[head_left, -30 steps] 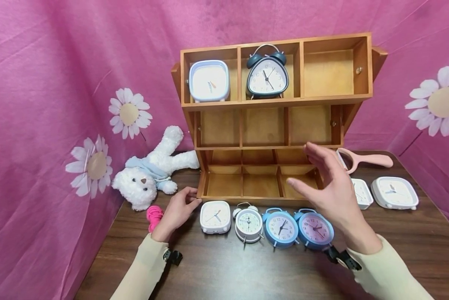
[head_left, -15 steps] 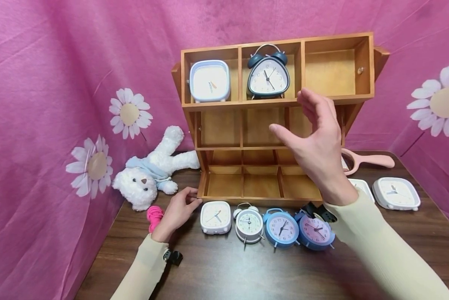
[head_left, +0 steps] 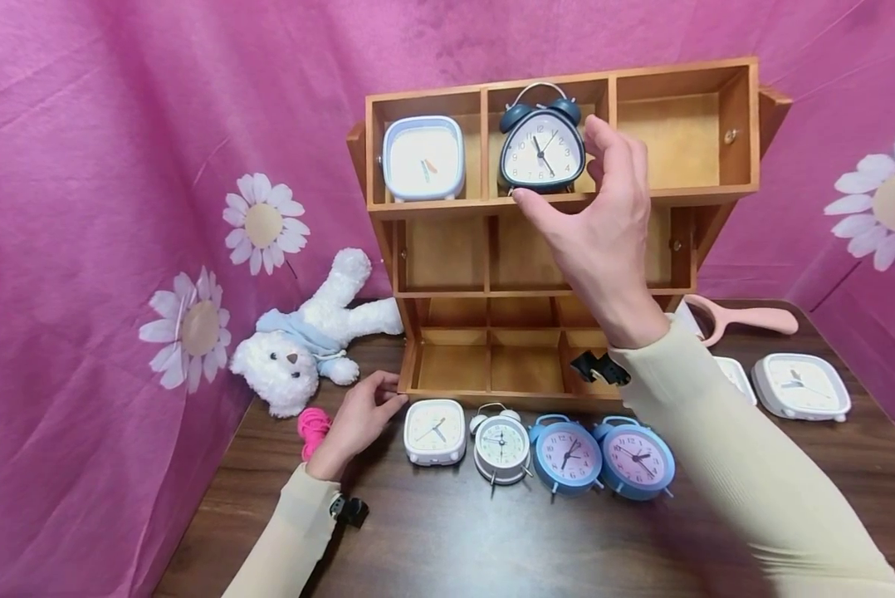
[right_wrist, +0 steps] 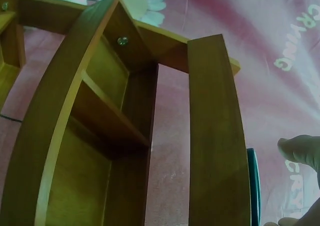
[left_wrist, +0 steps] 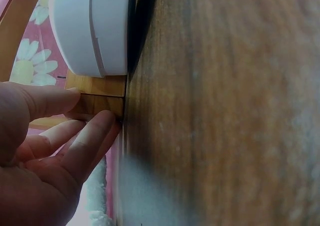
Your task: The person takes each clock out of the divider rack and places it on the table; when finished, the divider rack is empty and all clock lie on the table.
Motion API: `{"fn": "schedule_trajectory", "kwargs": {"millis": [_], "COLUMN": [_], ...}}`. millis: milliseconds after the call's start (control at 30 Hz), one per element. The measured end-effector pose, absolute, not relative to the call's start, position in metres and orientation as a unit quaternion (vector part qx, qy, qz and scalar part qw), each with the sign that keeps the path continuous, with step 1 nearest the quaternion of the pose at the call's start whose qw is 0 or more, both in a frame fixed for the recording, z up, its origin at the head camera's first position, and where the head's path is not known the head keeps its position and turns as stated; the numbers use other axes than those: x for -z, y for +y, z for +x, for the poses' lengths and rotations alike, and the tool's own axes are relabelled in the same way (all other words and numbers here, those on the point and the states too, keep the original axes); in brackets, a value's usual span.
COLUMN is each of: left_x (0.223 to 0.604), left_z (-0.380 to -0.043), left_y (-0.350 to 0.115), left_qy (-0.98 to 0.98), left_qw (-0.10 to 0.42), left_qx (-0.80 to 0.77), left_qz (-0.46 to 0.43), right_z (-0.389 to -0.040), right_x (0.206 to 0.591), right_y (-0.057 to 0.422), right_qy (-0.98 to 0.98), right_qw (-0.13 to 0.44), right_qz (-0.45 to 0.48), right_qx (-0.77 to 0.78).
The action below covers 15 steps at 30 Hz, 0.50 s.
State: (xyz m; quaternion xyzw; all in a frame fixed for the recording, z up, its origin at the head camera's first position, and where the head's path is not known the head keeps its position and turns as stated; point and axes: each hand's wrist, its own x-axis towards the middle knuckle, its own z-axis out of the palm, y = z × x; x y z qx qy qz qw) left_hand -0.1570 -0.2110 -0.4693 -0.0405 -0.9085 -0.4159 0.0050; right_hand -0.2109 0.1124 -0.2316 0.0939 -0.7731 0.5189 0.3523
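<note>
The dark green twin-bell alarm clock [head_left: 543, 154] stands in the top middle compartment of the wooden shelf [head_left: 492, 202]. My right hand [head_left: 604, 208] is beside it with thumb and fingers spread, the thumb near its lower edge and the fingers by its right side. In the right wrist view a gap shows between the fingers and the clock's green rim [right_wrist: 254, 186]. Down at the shelf's front left corner, my left hand [head_left: 359, 419] pinches the wood [left_wrist: 100, 105] between thumb and fingers, close to a white clock [left_wrist: 90, 30].
A blue-rimmed clock [head_left: 423, 158] occupies the top left compartment. Along the shelf's front stand a white square clock [head_left: 435, 432], a white twin-bell clock [head_left: 501, 448] and two blue ones [head_left: 567, 457]. A teddy bear [head_left: 298, 357] lies left; a pink-handled mirror [head_left: 754, 317] and white clocks [head_left: 801, 386] lie right.
My right hand has risen from above the lower right compartments, up and left to the dark green alarm clock. The left hand has stayed at the shelf's corner.
</note>
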Motion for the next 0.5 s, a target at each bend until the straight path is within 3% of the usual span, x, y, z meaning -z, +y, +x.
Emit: {"fn": "schedule_trajectory", "kwargs": {"millis": [500], "left_x": [0.467], "left_z": [-0.156], "left_y": [-0.207], "left_qy": [-0.91], "left_qw": [-0.002], "left_qx": [0.414], "left_qz": [-0.025], "right_z": [-0.23], "right_x": [0.222], "right_y": [0.099], "right_qy": [-0.81], "right_qw": [0.354], "right_qz": [0.086], "right_qx": [-0.46]}}
